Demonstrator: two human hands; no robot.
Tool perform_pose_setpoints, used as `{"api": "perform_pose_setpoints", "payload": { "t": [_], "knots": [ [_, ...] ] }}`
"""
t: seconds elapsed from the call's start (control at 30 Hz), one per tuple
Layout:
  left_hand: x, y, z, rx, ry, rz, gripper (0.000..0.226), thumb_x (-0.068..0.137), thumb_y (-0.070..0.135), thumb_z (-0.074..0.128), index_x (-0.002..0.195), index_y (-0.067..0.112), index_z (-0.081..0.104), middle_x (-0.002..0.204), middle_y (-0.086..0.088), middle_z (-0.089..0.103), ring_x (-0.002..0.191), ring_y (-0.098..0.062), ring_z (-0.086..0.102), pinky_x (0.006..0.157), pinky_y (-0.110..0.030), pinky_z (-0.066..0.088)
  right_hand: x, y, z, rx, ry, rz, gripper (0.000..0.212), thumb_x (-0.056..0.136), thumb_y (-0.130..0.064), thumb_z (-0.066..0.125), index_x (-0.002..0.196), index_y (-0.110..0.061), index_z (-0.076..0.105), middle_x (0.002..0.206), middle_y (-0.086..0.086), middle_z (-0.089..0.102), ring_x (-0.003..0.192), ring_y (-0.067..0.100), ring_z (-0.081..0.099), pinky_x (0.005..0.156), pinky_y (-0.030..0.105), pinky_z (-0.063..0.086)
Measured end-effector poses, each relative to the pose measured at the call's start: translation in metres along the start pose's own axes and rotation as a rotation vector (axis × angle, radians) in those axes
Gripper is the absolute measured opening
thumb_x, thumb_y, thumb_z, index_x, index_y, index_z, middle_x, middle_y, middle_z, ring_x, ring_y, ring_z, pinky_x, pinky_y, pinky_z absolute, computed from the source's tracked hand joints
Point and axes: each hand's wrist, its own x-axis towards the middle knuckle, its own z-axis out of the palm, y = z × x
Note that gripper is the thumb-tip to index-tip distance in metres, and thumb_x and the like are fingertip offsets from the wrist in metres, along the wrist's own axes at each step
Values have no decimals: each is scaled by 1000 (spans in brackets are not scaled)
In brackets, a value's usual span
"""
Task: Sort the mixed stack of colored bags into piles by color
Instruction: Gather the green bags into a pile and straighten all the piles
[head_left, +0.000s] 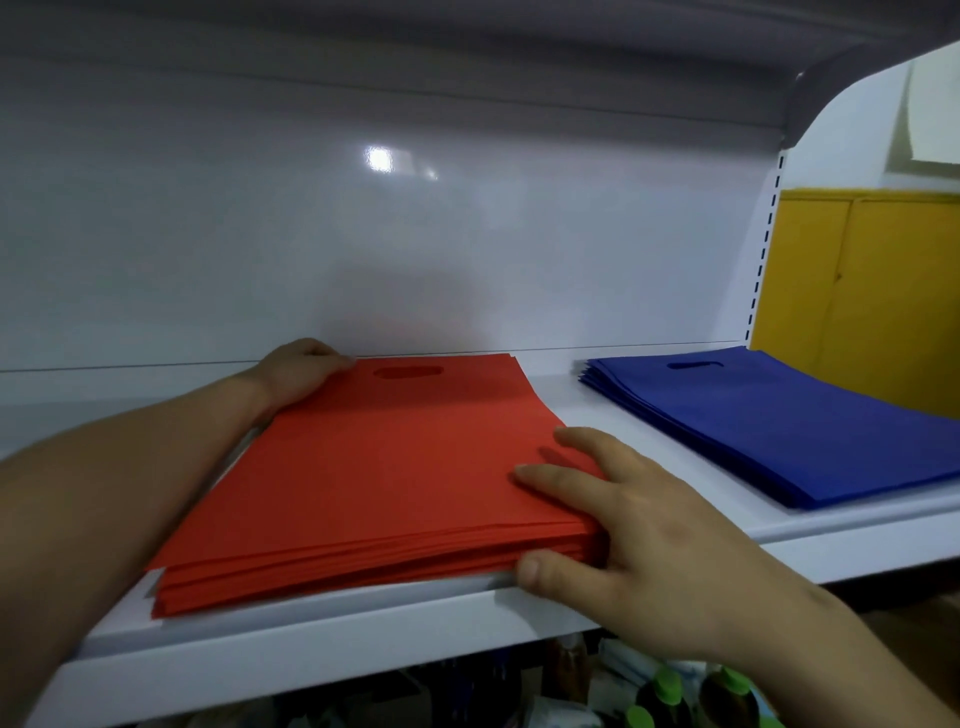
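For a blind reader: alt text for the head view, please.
Two hands steady a pile of red bags on a white shelf: left hand at its far corner, right hand at its near edge. A blue pile lies apart, to the right.

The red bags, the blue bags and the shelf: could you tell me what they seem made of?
The red bags and the blue bags are probably thin non-woven fabric: matte, lying in flat layered sheets with die-cut handle slots. The shelf is likely white painted metal, smooth and glossy; its back panel mirrors a light.
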Motion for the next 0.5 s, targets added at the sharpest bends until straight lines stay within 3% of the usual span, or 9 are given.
{"api": "perform_pose_setpoints", "payload": {
  "t": [0.13,0.23,0.37,0.5],
  "knots": [
    [-3,1,-1,-27,12,-19,29,84,36,68,104,15,67,105,-6,65,92,-20,61,81,-29,48,1,-2,2,-11,11,-2,105,50,-96,-3,141,-53,27,151,-22,19,135,-2,26,105,12,19],
    [-4,1,-3,-50,66,51,27,83,25,71,107,13,66,106,-6,65,86,-16,58,69,-23,44,2,0,4,-16,30,-19,108,49,-98,-4,141,-53,29,151,-21,19,136,-3,21,107,11,16],
    [-7,2,-3,-83,45,67,29,88,25,65,115,16,66,111,-1,61,96,-13,56,85,-24,40,2,0,3,-14,27,-26,108,50,-97,-5,141,-52,31,149,-23,21,133,-5,23,103,6,15],
    [-8,4,1,-160,4,32,19,86,27,66,103,18,68,106,-3,65,83,-10,60,80,-25,43,0,-1,1,-10,12,-29,103,51,-95,6,141,-52,30,150,-22,20,134,-3,25,102,7,15]
  ]
}}
